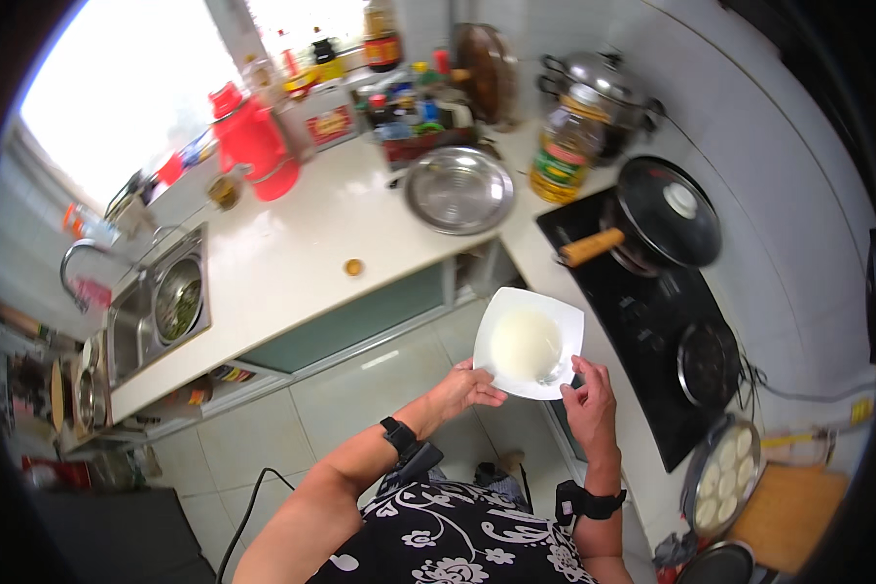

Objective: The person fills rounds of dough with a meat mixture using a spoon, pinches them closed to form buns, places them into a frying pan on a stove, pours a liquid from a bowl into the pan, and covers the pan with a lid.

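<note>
Between both hands I hold a square white dish [488,332] over the floor, close to the counter's corner. A pale, whitish liquid [527,342] lies in its middle. My left hand [469,388] grips the near left corner, thumb and fingers on the rim. At the near right corner my right hand [591,398] pinches the edge. Right of the dish is a black cooktop [639,350], carrying a lidded pan [668,212] with a wooden handle.
A round steel tray [458,191] and a small brown cap [353,267] lie on the white counter [299,241]. An oil bottle [566,150] stands by the cooktop. A pan of pale round pieces [726,478] sits beside a wooden board [792,511]. The sink [131,332] is far left.
</note>
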The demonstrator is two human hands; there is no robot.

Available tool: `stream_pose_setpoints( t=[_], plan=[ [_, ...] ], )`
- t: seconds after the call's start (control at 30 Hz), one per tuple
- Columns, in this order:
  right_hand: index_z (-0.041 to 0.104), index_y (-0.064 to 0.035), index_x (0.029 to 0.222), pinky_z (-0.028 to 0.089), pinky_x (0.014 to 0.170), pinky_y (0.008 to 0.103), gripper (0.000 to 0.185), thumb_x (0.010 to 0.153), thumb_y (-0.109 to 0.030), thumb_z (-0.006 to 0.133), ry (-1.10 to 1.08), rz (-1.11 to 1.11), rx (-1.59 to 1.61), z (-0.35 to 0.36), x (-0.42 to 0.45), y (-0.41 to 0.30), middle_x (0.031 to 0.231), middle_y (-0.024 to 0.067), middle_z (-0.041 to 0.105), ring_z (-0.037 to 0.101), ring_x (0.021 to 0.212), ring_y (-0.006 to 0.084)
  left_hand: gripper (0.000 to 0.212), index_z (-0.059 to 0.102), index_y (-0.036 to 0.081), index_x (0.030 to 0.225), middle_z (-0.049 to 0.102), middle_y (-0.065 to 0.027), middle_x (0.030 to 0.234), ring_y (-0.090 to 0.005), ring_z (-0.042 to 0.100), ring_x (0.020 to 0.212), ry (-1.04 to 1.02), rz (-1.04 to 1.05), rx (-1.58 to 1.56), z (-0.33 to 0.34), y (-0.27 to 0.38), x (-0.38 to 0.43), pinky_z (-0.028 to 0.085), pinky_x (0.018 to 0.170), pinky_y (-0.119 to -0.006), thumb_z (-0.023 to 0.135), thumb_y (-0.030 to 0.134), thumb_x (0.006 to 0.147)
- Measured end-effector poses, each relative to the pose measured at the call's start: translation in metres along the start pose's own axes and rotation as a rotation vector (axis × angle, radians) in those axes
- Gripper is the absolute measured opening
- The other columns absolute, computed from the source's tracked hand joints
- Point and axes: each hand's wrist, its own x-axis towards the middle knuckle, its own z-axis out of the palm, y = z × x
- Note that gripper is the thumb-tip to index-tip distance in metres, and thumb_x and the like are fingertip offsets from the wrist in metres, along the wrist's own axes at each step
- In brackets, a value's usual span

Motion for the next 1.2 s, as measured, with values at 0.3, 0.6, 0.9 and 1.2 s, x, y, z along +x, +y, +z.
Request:
stream_pose_setpoints(
  t=[0.3, 0.6, 0.9, 1.2],
  plan=[
    [0.054, -0.0099, 0.119, 0.049, 0.062, 0.0292, 0.041, 0.079, -0.007, 0.063, -0.283, -0.222, 0.012, 0.151, 0.055, -0.117, 0.106, 0.0069, 0.056, 0.057, 0.060, 0.0156, 0.034, 0.041, -0.009, 0.115, 0.062, -0.0205, 0.090, -0.0291, 0.068, 0.071, 0.261, 0.315, -0.141, -0.174, 0.104, -0.109, 0.061, 0.062, -0.037, 0.045, -0.004, 0.082],
    [0.055, -0.0081, 0.116, 0.048, 0.060, 0.0279, 0.039, 0.078, -0.006, 0.064, -0.398, -0.342, -0.046, 0.213, 0.087, -0.172, 0.099, 0.0066, 0.057, 0.057, 0.059, 0.0134, 0.028, 0.038, -0.007, 0.110, 0.059, -0.0217, 0.093, -0.0311, 0.067, 0.077, 0.490, 0.596, -0.303, -0.278, 0.170, -0.130, 0.061, 0.067, -0.038, 0.043, -0.004, 0.082],
    [0.056, -0.0110, 0.113, 0.048, 0.060, 0.0324, 0.035, 0.079, -0.011, 0.063, -0.443, -0.327, -0.020, 0.237, 0.102, -0.183, 0.096, 0.0056, 0.058, 0.057, 0.059, 0.0178, 0.032, 0.039, -0.009, 0.114, 0.058, -0.0226, 0.100, -0.0332, 0.065, 0.087, 0.514, 0.655, -0.458, -0.320, 0.180, -0.106, 0.059, 0.077, -0.040, 0.044, -0.003, 0.083],
    [0.056, -0.0105, 0.115, 0.050, 0.070, 0.0336, 0.036, 0.081, -0.015, 0.062, -0.523, -0.320, 0.089, 0.294, 0.119, -0.209, 0.100, 0.0064, 0.060, 0.061, 0.070, 0.0213, 0.030, 0.050, -0.001, 0.107, 0.063, -0.0157, 0.093, -0.0240, 0.066, 0.080, 0.541, 0.636, -0.571, -0.287, 0.168, -0.085, 0.059, 0.070, -0.035, 0.058, 0.023, 0.091]
  ],
)
